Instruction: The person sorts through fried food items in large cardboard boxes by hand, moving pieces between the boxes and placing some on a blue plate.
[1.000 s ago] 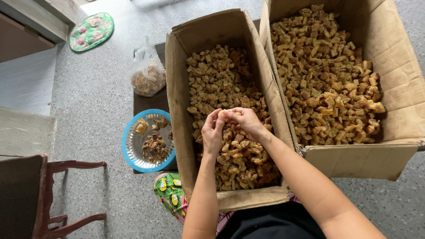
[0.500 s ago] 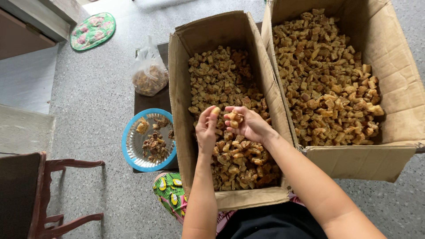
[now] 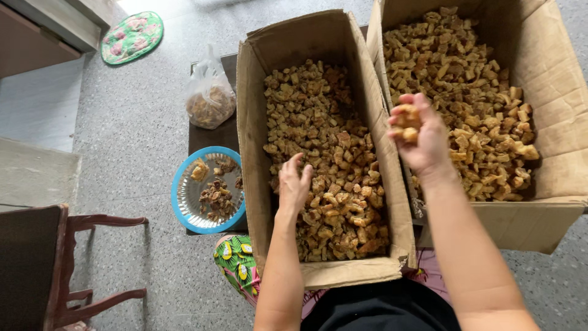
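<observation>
Both forearms are bare from the elbow down, with no sleeves, watch, bracelet or rings to be seen on the left hand [image 3: 294, 184] or the right hand [image 3: 422, 135]. At the bottom edge of the view the person wears a black garment [image 3: 380, 309] over the middle of the body. Beside it, to the left, shows a piece of bright cloth [image 3: 237, 260] printed in green with yellow and white leaf-like shapes and touches of red, and a pinkish patterned strip peeks out to the right of the black.
</observation>
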